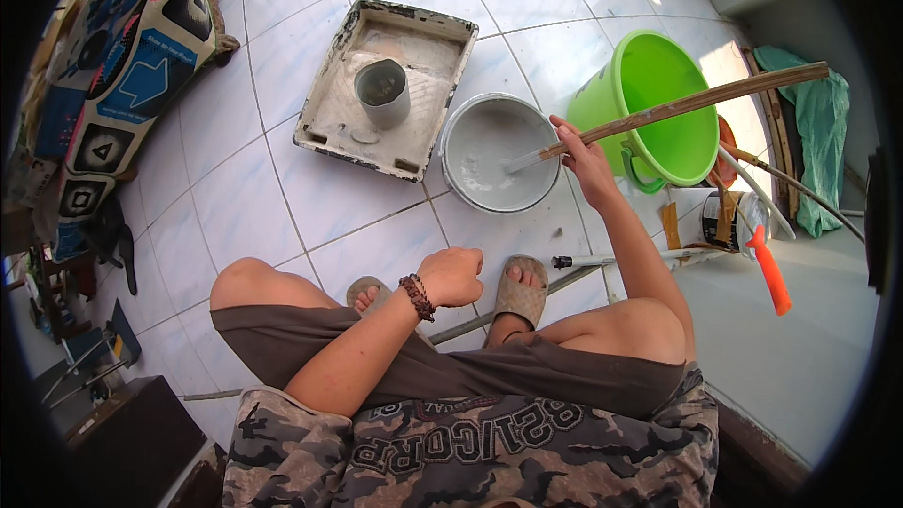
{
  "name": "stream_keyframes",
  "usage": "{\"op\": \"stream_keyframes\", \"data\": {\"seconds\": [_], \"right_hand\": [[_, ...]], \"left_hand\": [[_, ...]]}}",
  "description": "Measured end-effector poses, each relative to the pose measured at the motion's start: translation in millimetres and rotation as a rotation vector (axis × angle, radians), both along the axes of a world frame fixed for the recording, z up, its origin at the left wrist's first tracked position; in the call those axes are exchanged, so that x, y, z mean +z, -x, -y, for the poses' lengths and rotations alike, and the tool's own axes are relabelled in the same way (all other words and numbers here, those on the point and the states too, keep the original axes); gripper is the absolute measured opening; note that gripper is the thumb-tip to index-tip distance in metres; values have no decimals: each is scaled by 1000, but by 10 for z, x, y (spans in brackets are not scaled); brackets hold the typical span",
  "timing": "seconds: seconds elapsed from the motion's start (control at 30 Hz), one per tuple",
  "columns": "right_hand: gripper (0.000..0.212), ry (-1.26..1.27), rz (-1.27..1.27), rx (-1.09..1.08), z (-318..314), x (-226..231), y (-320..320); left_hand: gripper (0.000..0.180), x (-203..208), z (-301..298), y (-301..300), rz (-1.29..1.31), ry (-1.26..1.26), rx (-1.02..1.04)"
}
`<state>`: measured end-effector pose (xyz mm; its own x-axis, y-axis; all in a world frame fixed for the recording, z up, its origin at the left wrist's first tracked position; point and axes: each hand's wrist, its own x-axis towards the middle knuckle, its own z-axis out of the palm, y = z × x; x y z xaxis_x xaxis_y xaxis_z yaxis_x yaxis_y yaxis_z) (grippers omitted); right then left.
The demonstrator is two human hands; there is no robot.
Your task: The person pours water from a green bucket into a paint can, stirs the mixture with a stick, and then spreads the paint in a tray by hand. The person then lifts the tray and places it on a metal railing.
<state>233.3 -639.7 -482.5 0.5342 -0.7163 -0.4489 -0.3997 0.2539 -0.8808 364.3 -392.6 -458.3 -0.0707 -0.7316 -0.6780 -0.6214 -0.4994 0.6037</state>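
Observation:
My right hand (587, 162) is closed round a long wooden stick (687, 111). The stick slants down to the left, and its paint-coated lower end dips into light grey paint (484, 155) in a round bucket (450, 174). My left hand (451, 277) makes a fist above my sandals, with a braided bracelet at the wrist; nothing shows sticking out of it. Beyond the bucket to the left lies a paint-stained roller tray (324, 122). A grey cup (384, 99) stands in the tray.
A green bucket (649, 103) stands right of the paint. Nearby lie a pole (611, 259), a paint can (729, 218) and an orange-handled tool (771, 273). Green plastic sheeting (814, 150) hangs at the far right. Covered goods (141, 75) line the left side of the tiled floor (226, 188).

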Motion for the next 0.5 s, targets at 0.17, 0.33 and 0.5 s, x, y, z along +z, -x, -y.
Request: {"op": "stream_keyframes", "data": {"seconds": [0.17,0.33,0.5], "right_hand": [[51,42,-54,70,262,-153,-122],[57,62,-38,87,403,-319,-284],[56,103,-103,149,483,-414,-357]], "left_hand": [[33,-66,8,-79,104,-33,113],[35,-270,-15,-113,127,32,327],[41,-298,62,-144,43,-17,416]]}}
